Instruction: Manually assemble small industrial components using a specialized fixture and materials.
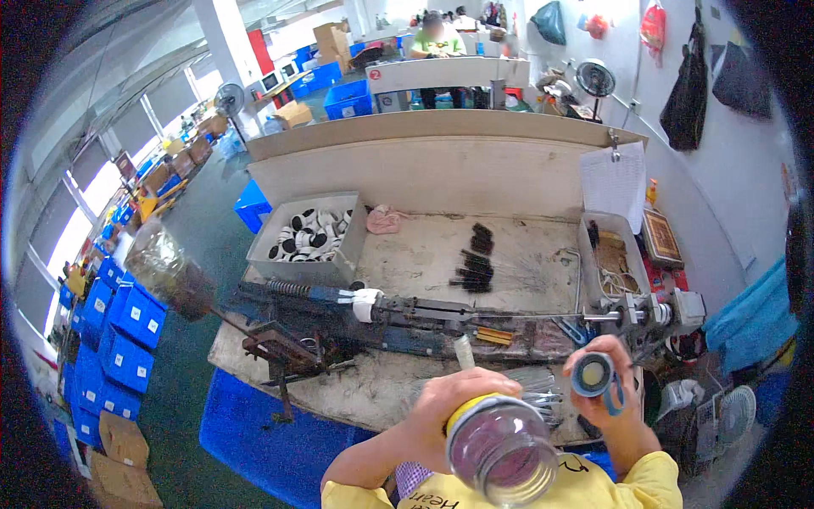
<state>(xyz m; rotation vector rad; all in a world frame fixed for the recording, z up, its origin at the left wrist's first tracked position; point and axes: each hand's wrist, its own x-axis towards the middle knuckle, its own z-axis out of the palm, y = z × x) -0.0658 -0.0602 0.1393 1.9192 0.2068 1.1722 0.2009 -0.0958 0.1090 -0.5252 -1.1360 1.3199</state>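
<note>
A clear drinking bottle [502, 441] with a yellow band at its far end is tilted so that its uncapped mouth faces up toward me. My left hand [454, 403] is closed round it near the yellow band. To the right, my right hand [626, 416] grips a blue-grey bottle cap [592, 375] with a strap loop hanging from it; the cap's round inside faces me. Both hands are above the front of the worktable [407, 242]. Beyond them runs a long metal bench device [415, 307] with a white part on it. Loose metal rods [538, 394] lie beneath my hands.
A grey bin of black-and-white round parts [309, 237] stands at the table's back left. Small black brushes [476, 271] and thin wires lie mid-table. Another bin [612, 263] holds a cord at right. A blue tub [263, 441] sits below the front edge. A person [437, 42] works far back.
</note>
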